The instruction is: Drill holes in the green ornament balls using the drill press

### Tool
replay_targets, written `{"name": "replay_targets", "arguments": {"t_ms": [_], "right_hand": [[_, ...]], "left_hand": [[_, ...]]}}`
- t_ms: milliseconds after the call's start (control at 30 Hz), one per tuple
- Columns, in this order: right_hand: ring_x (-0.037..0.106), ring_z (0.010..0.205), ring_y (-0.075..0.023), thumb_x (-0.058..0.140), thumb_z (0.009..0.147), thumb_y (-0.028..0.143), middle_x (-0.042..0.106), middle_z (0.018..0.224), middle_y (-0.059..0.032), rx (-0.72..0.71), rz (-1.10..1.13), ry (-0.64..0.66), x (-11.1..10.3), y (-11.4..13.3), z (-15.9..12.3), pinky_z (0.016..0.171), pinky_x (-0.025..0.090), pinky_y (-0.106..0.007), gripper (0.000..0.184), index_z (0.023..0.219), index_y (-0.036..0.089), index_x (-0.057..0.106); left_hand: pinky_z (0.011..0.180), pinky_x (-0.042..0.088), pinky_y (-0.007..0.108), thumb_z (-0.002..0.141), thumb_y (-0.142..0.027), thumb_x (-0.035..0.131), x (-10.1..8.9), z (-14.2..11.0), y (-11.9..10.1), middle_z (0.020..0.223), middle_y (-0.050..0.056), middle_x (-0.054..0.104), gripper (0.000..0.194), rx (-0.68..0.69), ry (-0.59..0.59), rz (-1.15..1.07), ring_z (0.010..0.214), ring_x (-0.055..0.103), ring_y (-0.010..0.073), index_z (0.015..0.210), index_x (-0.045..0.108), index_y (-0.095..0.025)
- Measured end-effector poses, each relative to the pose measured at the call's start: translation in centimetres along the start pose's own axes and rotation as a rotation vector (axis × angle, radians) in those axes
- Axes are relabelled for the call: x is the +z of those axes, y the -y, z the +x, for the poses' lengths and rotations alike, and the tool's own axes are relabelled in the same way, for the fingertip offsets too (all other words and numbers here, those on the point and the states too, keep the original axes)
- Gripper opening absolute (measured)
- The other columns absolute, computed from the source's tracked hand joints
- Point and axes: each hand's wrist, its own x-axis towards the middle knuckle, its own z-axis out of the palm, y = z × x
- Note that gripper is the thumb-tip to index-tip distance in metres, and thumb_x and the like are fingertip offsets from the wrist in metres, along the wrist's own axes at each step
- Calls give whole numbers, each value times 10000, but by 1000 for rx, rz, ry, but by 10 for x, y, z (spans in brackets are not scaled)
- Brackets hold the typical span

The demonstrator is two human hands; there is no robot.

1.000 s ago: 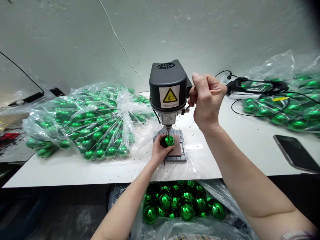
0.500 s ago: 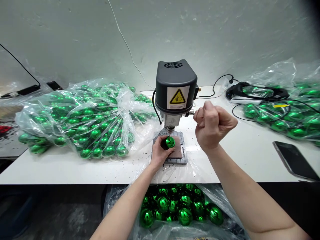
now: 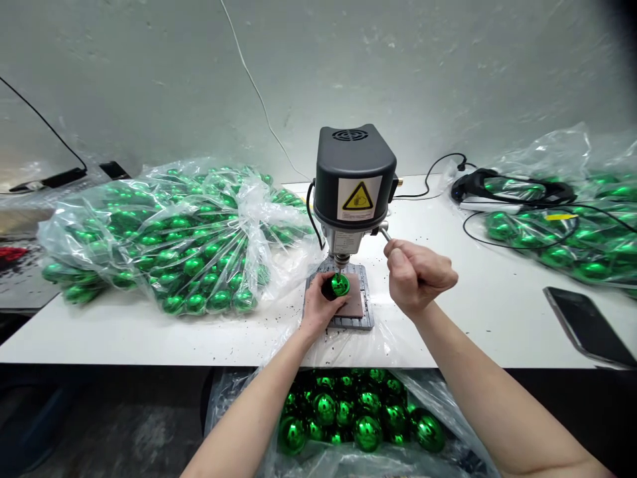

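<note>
A small bench drill press (image 3: 354, 176) with a black motor housing and a warning sticker stands on the white table. Under its chuck (image 3: 342, 260) sits a shiny green ball (image 3: 340, 285). My left hand (image 3: 321, 299) is closed around the ball's left side and front, steadying it on a brown pad (image 3: 354, 302) over the grey slotted base (image 3: 365, 323). My right hand (image 3: 421, 273) makes a fist around the press's feed lever (image 3: 385, 232), whose outer end the fingers hide. The drill tip meets the top of the ball; how deep it is I cannot tell.
A clear bag of green balls (image 3: 194, 245) lies on the left, another bag (image 3: 592, 239) at the right. Below the table edge sits an open bag of larger-looking green balls (image 3: 368, 431). A phone (image 3: 590, 325), a black strap-like device (image 3: 512, 187) and cables lie right.
My right hand has moved down and slightly left with the lever, and the chuck sits a little lower over the ball. My left hand stays on the ball. The view has shifted slightly.
</note>
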Motion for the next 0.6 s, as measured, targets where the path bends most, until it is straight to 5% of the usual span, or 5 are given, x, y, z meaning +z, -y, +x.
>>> {"name": "replay_targets", "arguments": {"t_ms": [133,233,367,533,600], "right_hand": [[274,401,-47,578,795,66,258,434,65,23,-2,-60,7,3,13,440,273,-257,475,479,171,239],[310,361,-57,611,848,189,319,402,62,292,-2,-225,18,7,45,380,233,-255,497,440,190,327],[311,352,-58,677,814,262,382,421,60,601,1,-263,28,10,83,332,200,-262,437,462,205,425],[304,380,-53,699,806,292,377,450,63,643,6,-256,27,9,88,340,229,-260,439,486,210,409],[313,381,-55,702,805,300,386,453,59,640,5,-261,27,8,86,345,228,-262,446,480,210,409]], "left_hand": [[931,521,422,649,-225,873,2,1,-1,1086,68,709,527,2,-7,-4,1029,664,260,1108,615,-202],[905,522,414,625,-210,883,2,3,-6,1046,63,704,527,-40,-34,-9,999,660,256,1077,612,-203],[835,513,399,622,-215,875,-15,-15,-25,998,70,684,480,-57,-105,152,955,647,267,1023,612,-203],[716,483,341,618,-422,904,-59,-58,-53,961,52,690,510,126,418,355,902,629,267,1024,662,-231],[715,483,330,752,-486,806,-75,-50,-60,943,47,696,373,192,464,342,871,629,244,995,675,-235]]}}
